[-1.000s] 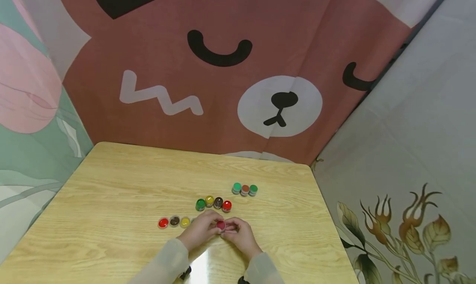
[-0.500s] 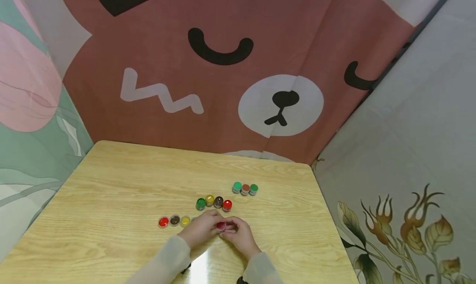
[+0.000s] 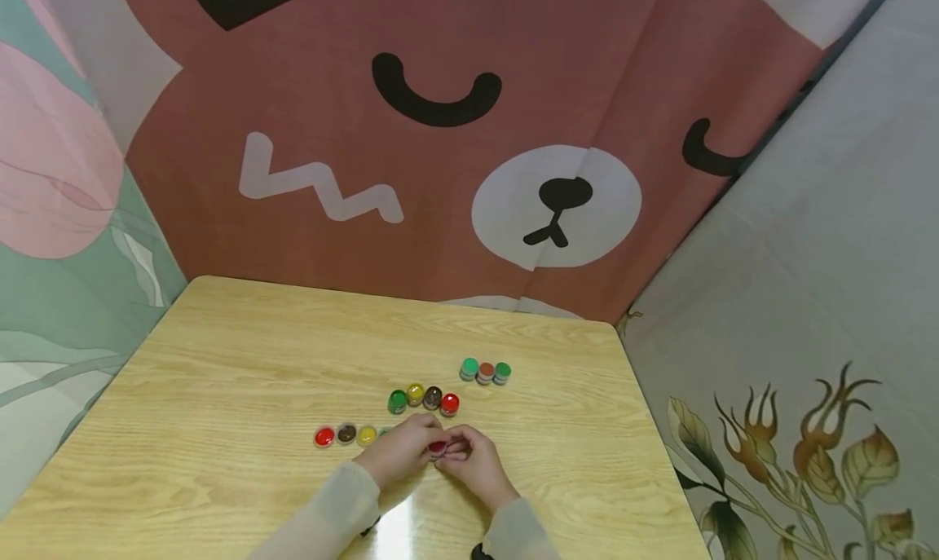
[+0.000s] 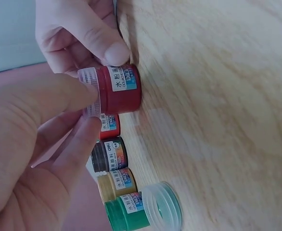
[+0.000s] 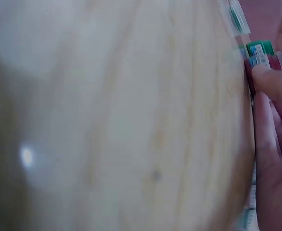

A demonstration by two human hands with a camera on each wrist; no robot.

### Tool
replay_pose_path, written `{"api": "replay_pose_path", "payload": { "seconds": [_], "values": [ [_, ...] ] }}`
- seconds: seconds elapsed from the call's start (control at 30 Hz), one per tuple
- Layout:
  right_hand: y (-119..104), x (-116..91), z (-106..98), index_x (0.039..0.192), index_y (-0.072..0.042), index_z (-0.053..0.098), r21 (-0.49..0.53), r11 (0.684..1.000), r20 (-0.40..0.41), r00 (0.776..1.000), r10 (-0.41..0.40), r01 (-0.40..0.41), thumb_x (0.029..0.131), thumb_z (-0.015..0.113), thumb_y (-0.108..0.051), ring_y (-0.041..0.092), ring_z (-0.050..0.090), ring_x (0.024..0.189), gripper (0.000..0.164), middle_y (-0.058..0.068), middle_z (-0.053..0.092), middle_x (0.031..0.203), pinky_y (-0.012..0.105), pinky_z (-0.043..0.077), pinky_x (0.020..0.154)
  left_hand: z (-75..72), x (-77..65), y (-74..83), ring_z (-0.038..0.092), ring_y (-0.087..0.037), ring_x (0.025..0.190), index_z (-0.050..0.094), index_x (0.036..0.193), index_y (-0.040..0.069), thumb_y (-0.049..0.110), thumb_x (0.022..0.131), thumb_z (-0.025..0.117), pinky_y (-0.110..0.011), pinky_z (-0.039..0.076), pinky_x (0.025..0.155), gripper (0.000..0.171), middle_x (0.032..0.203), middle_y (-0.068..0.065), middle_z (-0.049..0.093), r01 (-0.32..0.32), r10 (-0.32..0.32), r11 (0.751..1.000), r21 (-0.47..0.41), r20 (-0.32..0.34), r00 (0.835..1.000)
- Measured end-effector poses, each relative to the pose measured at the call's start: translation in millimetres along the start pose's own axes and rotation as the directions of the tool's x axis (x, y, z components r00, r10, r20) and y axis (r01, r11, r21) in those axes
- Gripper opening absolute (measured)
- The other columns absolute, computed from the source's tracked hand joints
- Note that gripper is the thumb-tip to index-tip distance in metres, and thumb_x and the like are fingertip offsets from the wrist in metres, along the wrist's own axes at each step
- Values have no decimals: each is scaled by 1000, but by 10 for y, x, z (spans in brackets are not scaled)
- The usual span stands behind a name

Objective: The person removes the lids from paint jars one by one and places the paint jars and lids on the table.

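Both hands meet over a small dark red gouache paint jar (image 4: 123,98) near the front of the table. My left hand (image 3: 399,450) pinches its clear ridged lid (image 4: 89,77) between thumb and fingers, covering part of it from above. From the other side, my right hand (image 3: 475,465) grips the jar body, its thumb by the label in the left wrist view. The lid sits on the jar's top. Just behind stand uncovered paint jars: green (image 3: 398,402), yellow (image 3: 416,394), dark brown (image 3: 433,398) and red (image 3: 450,404).
Loose lids with paint inside lie left of the hands: red (image 3: 324,437), brown (image 3: 346,434), yellow (image 3: 367,436) and a green lid (image 3: 384,432) partly hidden by the left hand. Three capped jars (image 3: 486,372) stand farther back. A printed bear curtain (image 3: 330,258) hangs behind the wooden table (image 3: 242,356).
My left fingers have shifted slightly over the dark red jar's lid, so less of its top shows. My right hand keeps its grip, and the other jars and lids stay put.
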State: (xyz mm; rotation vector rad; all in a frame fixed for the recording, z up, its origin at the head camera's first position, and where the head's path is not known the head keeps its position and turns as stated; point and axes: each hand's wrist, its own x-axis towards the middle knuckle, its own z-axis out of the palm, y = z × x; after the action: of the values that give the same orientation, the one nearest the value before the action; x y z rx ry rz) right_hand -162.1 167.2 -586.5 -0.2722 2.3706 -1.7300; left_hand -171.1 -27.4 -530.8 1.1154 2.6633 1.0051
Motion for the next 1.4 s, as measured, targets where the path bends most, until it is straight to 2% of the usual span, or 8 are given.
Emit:
{"api": "replay_pose_path", "payload": {
  "seconds": [0.2,0.3,0.47,0.7,1.03,1.23,1.4],
  "values": [
    [-17,17,-51,120,4,65,10,998,39,998,-57,56,80,79,10,23,70,97,42,13,65,109,24,60,86,28,14,-50,62,-16,97,75,114,4,-10,84,69,-26,57,86,34,105,-3,64,-31,31,999,36,2,1000],
    [-5,30,-57,120,5,65,33,998,52,997,-57,55,81,78,11,27,70,101,42,14,63,113,25,59,89,39,15,-65,61,-16,96,75,112,5,-12,82,68,-26,56,85,34,103,-4,64,-46,46,998,35,-1,999],
    [6,44,-59,116,4,67,73,997,77,997,-31,25,81,78,11,27,70,102,38,13,62,117,25,59,88,38,5,-63,62,-16,96,75,111,3,-12,83,67,-26,57,85,32,103,-5,64,-35,35,999,8,-13,999],
    [38,70,-59,118,3,67,82,997,90,996,-7,0,82,77,10,25,70,100,38,12,67,113,24,60,85,70,-3,-106,61,-13,90,76,107,3,-7,85,71,-22,56,80,25,98,-3,64,-70,72,996,50,-39,997],
    [74,104,-54,118,2,68,66,998,99,995,17,-23,82,77,10,21,70,97,38,10,68,108,23,60,84,68,-18,-97,61,-14,92,76,107,5,-6,85,71,-22,56,80,25,100,-3,64,-20,22,998,54,-36,999],
    [56,98,-57,119,2,67,47,999,105,994,20,-25,83,78,8,18,70,96,38,9,68,107,23,60,84,85,-37,-99,62,-14,95,75,108,3,-3,88,72,-24,57,84,22,103,-4,65,-16,18,999,31,-66,998],
    [31,87,-62,118,1,67,14,1000,107,994,6,-8,83,79,5,17,70,96,37,9,68,108,22,59,84,119,-60,-127,62,-14,96,75,110,3,0,89,72,-26,58,86,22,105,-3,65,10,-10,1000,7,-88,996]
  ]
}}
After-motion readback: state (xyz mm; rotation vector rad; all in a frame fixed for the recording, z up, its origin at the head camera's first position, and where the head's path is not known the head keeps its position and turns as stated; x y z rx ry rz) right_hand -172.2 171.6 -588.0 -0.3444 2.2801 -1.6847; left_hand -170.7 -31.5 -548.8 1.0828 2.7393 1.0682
